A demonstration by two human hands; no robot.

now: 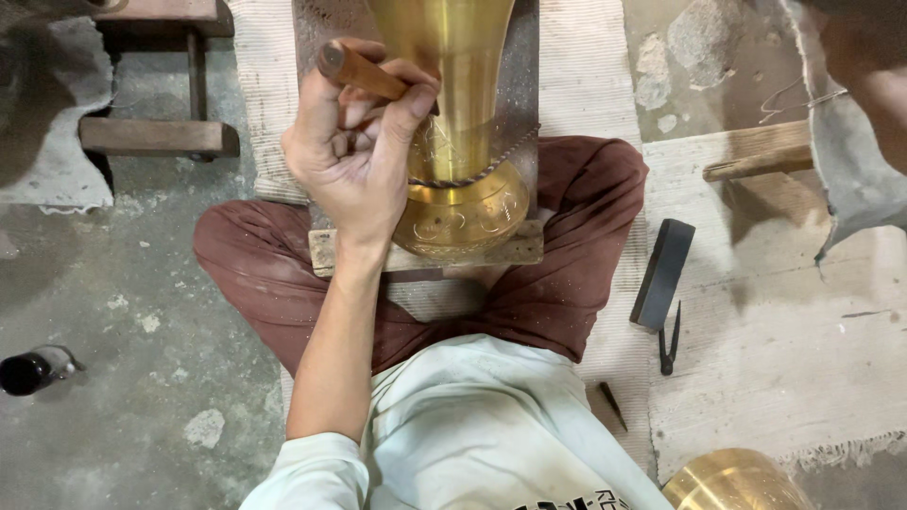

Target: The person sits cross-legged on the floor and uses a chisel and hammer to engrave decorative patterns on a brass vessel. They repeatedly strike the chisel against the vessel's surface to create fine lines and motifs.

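Left hand (354, 156) clenched tight round wooden-handled tool (359, 71), working end hidden behind fist, likely chisel or graver pressed to metal. Right hand out of view.

Brass vase (458, 113) lies on wooden board (515, 250) across crossed legs, twisted cord (491, 165) round neck, probably to steady it. Polished, flared, engraved base band.

Black bar (663, 272) and dark dividers (669, 342) on pale mat (756, 359), right.
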